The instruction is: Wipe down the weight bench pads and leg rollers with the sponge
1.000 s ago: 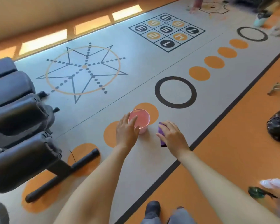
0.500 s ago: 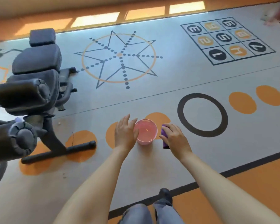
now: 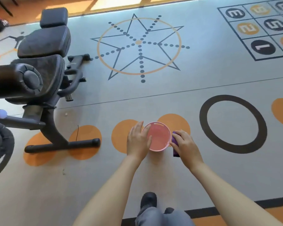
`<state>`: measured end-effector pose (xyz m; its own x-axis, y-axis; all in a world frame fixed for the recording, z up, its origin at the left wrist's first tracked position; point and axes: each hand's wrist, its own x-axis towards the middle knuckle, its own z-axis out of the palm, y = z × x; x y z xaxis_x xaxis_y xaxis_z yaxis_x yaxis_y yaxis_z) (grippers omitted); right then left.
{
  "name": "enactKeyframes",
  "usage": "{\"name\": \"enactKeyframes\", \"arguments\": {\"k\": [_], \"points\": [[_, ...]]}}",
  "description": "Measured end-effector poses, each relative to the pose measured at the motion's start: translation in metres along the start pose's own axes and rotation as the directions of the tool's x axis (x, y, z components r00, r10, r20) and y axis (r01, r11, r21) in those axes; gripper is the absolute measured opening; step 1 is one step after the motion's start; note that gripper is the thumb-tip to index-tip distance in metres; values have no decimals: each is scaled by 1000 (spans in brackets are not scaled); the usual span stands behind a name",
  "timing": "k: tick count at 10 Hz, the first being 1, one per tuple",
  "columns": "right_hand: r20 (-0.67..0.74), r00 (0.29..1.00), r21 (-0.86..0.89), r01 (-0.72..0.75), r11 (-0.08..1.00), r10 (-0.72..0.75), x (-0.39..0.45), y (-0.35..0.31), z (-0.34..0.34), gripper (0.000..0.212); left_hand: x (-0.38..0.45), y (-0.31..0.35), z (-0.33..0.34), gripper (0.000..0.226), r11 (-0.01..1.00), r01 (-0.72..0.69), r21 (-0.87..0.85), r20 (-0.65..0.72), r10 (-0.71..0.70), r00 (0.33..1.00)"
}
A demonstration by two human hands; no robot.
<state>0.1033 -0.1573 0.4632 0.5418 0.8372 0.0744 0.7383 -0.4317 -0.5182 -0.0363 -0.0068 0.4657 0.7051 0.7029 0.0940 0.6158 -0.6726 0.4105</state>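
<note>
the grey floor mat (image 3: pixel 170 88) with a printed star, a number grid and orange dots fills the view. at the left stands the black weight bench (image 3: pixel 44 51) — its three pads run away from the camera, and two leg rollers (image 3: pixel 15 79) are at the near end, over the foot bar. near the middle of the mat stands a pink cup (image 3: pixel 158 136) with liquid in it. the left hand (image 3: pixel 138 141) rests against the cup's left side with fingers straight, not closed around it. the right hand (image 3: pixel 185 144) is just beside the cup on the right — its fingers curl over the purple sponge (image 3: pixel 175 144) and hold it on the floor, well apart from the bench.
</note>
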Motion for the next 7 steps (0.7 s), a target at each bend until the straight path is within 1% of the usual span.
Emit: {"name": "enactKeyframes", "arguments": {"k": [1,2,4,5,6,7], "points": [[4,1000,21,-4,1000,4,12,32,59,33,7,-27,59,44,1000,-17,8,18,17,1000],[16,999,5,39,999,-39,21,69,124,33,11,-61,128,46,999,-30,31,19,29,999],[-9,994,-23,106,994,-106,39,137,245,36,14,-121,254,45,1000,10,11,14,-10,1000],[-22,992,-23,121,992,-122,47,165,298,37,17,-145,304,45,1000,29,-3,13,-29,999],[-31,995,-5,91,996,-92,55,184,337,37,21,-159,339,46,1000,17,-26,-13,-18,1000],[-46,995,9,90,996,-90,68,198,367,41,32,-170,368,47,999,-42,-18,-84,40,996]]}}
